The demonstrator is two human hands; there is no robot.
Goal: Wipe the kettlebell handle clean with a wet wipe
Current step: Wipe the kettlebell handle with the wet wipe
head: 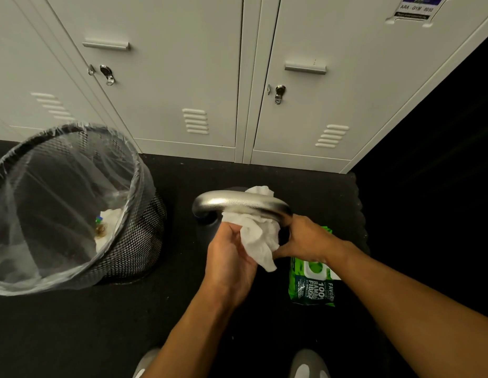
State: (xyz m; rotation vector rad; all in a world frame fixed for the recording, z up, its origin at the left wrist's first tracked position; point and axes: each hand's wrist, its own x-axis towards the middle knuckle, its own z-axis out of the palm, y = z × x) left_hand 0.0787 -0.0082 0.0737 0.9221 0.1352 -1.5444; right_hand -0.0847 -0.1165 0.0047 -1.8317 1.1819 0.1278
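- The kettlebell (207, 227) stands on the black floor mat (319, 186) in front of grey lockers (183, 77); its body is dark and mostly hidden under the hands.
- Its silver handle (237, 201) arches across the top, running left to right.
- A white wipe (258, 236) is draped over the handle: a small bit pokes up behind the bar, and the larger crumpled part hangs down in front.
- The left hand (232, 257) is closed around the lower left part of the wipe, fingers curled into the cloth just below the handle.
- The right hand (305, 238) is curled at the right end of the handle; its fingertips meet the wipe's right edge, but whether it grips the bar or only the cloth cannot be told.
- A green wipe pack (313, 285) lies flat on the mat just right of the kettlebell, partly under the right wrist.
- A black mesh bin (133, 241) with a clear liner stands to the left, well apart from the kettlebell, tilted in this wide view; white crumpled paper lies inside.
- Two grey shoe toes show at the bottom edge.
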